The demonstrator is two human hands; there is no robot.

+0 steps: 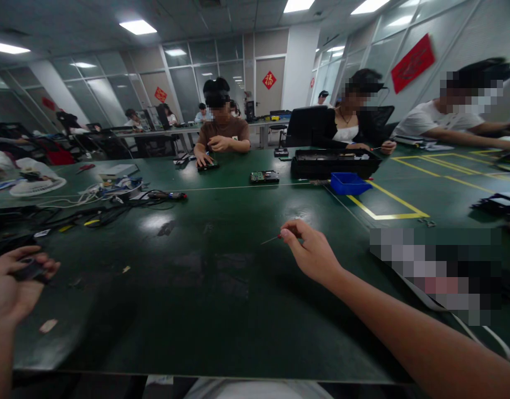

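Note:
My right hand (310, 249) is closed in a pinch on a small screwdriver with a red handle; its thin metal shaft (271, 240) points left above the green table (196, 327). At the far left, my left hand (14, 282) has its fingers curled around a dark object (29, 270) that I cannot identify. Both hands are well apart, with bare green tabletop between them.
Cables (101, 208) and a white fan-like item (37, 180) lie at the left. Ahead are a circuit-board device (264, 177), a black bin (304, 169) and a blue tray (349, 184). People sit across the table, their hands (221, 144) over small parts.

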